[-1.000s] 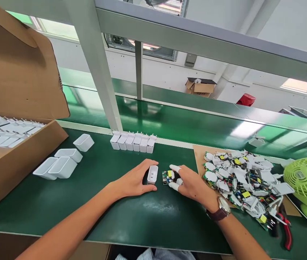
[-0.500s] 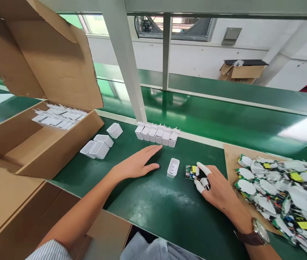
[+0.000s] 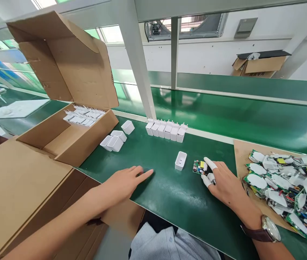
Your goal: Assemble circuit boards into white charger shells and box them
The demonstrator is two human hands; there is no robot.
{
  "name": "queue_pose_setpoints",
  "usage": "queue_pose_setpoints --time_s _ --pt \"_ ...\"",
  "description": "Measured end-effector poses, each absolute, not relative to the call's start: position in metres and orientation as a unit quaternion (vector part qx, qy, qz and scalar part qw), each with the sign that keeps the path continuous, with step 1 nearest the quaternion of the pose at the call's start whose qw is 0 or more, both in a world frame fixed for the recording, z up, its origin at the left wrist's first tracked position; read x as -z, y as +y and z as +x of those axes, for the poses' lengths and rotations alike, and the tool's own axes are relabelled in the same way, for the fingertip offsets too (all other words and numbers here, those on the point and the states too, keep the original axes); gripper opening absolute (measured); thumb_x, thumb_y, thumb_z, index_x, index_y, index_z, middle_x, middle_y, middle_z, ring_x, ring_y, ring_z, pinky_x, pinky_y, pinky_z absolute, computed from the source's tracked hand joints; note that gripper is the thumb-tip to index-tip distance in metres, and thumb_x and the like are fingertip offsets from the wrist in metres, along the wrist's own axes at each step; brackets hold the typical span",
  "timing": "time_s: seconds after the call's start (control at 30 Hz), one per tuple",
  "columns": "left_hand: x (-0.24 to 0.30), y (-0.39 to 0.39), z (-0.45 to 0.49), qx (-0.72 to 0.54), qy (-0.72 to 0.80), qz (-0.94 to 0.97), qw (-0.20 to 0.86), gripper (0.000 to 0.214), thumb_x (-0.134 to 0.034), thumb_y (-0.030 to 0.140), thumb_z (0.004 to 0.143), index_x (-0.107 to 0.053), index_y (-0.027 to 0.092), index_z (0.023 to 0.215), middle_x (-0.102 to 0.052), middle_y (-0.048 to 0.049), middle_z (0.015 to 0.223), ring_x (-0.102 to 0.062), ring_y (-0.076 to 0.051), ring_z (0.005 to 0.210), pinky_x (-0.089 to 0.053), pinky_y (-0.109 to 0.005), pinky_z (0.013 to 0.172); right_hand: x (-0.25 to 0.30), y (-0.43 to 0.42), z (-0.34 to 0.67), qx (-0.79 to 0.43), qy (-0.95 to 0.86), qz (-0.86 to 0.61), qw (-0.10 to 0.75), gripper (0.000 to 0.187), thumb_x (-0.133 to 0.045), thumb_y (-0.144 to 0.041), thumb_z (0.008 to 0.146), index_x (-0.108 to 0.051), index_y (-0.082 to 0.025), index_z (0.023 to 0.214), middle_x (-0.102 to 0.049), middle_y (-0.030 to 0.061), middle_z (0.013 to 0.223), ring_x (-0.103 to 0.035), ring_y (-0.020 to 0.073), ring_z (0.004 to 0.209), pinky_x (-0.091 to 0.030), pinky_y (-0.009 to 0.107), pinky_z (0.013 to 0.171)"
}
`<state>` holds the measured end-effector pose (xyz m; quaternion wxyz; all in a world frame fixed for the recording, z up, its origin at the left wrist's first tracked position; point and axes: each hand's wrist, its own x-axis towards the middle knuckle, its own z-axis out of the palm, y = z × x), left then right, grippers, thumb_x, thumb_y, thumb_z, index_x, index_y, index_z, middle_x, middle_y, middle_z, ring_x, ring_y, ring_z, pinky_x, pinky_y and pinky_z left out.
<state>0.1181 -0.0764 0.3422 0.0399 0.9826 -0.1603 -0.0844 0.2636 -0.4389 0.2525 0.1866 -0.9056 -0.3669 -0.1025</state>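
My right hand (image 3: 222,182), white covers on its thumb and a finger, grips a small circuit board (image 3: 199,167) with a yellow-wrapped part, low over the green bench. Just left of the board stands a white plastic housing (image 3: 180,161), its open side up and slots in its floor. My left hand (image 3: 128,180) hovers over the bench near its front edge, index finger pointing out and holding nothing. Beyond it, a row of white adapter housings (image 3: 166,130) stands along the back, and several more open white housings (image 3: 115,143) sit to the left.
On the left, an open cardboard box (image 3: 85,146) holds a stack of white parts (image 3: 84,115). At right, a brown board (image 3: 241,148) carries a heap of circuit boards with white covers (image 3: 285,180). A grey post (image 3: 139,61) rises behind the bench.
My left hand has drawn back toward the bench's front edge, away from the row of housings. My right hand still holds the circuit board. The head view has swung left.
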Motion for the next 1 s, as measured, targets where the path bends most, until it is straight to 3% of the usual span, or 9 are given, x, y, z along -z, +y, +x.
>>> queue_pose_setpoints --time_s 0.07,0.17,0.23,0.3,0.37,0.43,0.53,0.73,1.0 --pt "-0.346 -0.08 0.136 0.091 -0.203 0.973 0.061 0.036 -0.049 0.002 0.086 -0.076 0.023 0.098 -0.061 -0.0073 0.085 -0.055 -0.022 0.077 -0.046 -0.031 0.067 -0.251 -0.439 0.264 0.095 -0.358 -0.909 0.192 0.055 -0.05 -0.027 0.095 -0.047 -0.014 0.149 -0.07 0.0154 0.113 -0.064 0.0339 0.104 -0.056 0.046 0.085" --pt "-0.359 -0.072 0.139 0.078 -0.208 0.972 0.081 0.036 -0.048 0.001 0.087 -0.058 0.019 0.058 -0.053 -0.0067 0.07 -0.049 -0.022 0.071 -0.044 -0.032 0.066 -0.249 -0.44 0.265 0.086 -0.344 -0.914 0.199 0.055 -0.049 -0.028 0.095 -0.049 -0.012 0.147 -0.07 0.0168 0.114 -0.064 0.034 0.105 -0.056 0.046 0.087" --pt "-0.368 -0.065 0.135 0.071 -0.192 0.975 0.091 0.035 -0.045 0.001 0.09 -0.065 0.019 0.068 -0.062 -0.0072 0.081 -0.054 -0.022 0.077 -0.047 -0.033 0.07 -0.249 -0.44 0.266 0.088 -0.345 -0.911 0.208 0.055 -0.049 -0.028 0.095 -0.049 -0.011 0.147 -0.069 0.0179 0.116 -0.064 0.0343 0.107 -0.056 0.047 0.09" --pt "-0.372 -0.065 0.136 0.08 -0.182 0.972 0.123 0.033 -0.043 0.009 0.097 -0.073 0.022 0.103 -0.07 -0.0073 0.104 -0.062 -0.022 0.093 -0.052 -0.033 0.082 -0.248 -0.44 0.267 0.088 -0.351 -0.906 0.218 0.055 -0.05 -0.028 0.094 -0.05 -0.01 0.146 -0.069 0.0188 0.117 -0.064 0.0348 0.108 -0.056 0.048 0.09" --pt "-0.367 -0.074 0.146 0.089 -0.166 0.966 0.177 0.039 -0.05 0.026 0.103 -0.059 0.026 0.141 -0.065 -0.0085 0.134 -0.063 -0.025 0.118 -0.052 -0.036 0.099 -0.247 -0.44 0.269 0.08 -0.357 -0.903 0.226 0.055 -0.051 -0.029 0.094 -0.051 -0.01 0.146 -0.069 0.0186 0.114 -0.065 0.0343 0.105 -0.057 0.049 0.089" --pt "-0.351 -0.091 0.167 0.091 -0.147 0.954 0.244 0.072 -0.065 0.046 0.097 -0.035 0.028 0.16 -0.049 -0.0121 0.157 -0.054 -0.03 0.136 -0.049 -0.042 0.108 -0.247 -0.439 0.27 0.073 -0.356 -0.899 0.243 0.056 -0.053 -0.029 0.093 -0.051 -0.011 0.146 -0.07 0.0164 0.109 -0.066 0.0329 0.102 -0.058 0.048 0.088" --pt "-0.32 -0.122 0.206 0.085 -0.141 0.924 0.344 0.109 -0.083 0.057 0.079 -0.024 0.025 0.164 -0.037 -0.0188 0.165 -0.048 -0.036 0.144 -0.049 -0.047 0.111 -0.253 -0.437 0.269 0.086 -0.334 -0.89 0.297 0.056 -0.054 -0.029 0.093 -0.05 -0.015 0.147 -0.069 0.0145 0.114 -0.066 0.0311 0.108 -0.058 0.048 0.092" --pt "-0.278 -0.156 0.253 0.035 -0.179 0.869 0.46 0.074 -0.085 0.038 0.079 -0.053 0.023 0.144 -0.064 -0.0124 0.135 -0.066 -0.029 0.116 -0.054 -0.047 0.103 -0.287 -0.431 0.264 0.122 -0.292 -0.853 0.416 0.056 -0.059 -0.029 0.097 -0.045 -0.021 0.15 -0.064 0.0145 0.132 -0.067 0.0263 0.116 -0.062 0.039 0.089" --pt "-0.259 -0.146 0.24 -0.124 -0.19 0.856 0.465 0.08 -0.077 0.029 0.089 -0.033 0.03 0.157 -0.058 -0.0108 0.139 -0.057 -0.029 0.13 -0.048 -0.05 0.114 -0.316 -0.398 0.264 0.2 -0.452 -0.831 0.255 0.06 -0.054 -0.017 0.098 -0.038 -0.02 0.155 -0.066 0.0148 0.123 -0.063 0.0307 0.114 -0.059 0.049 0.095"
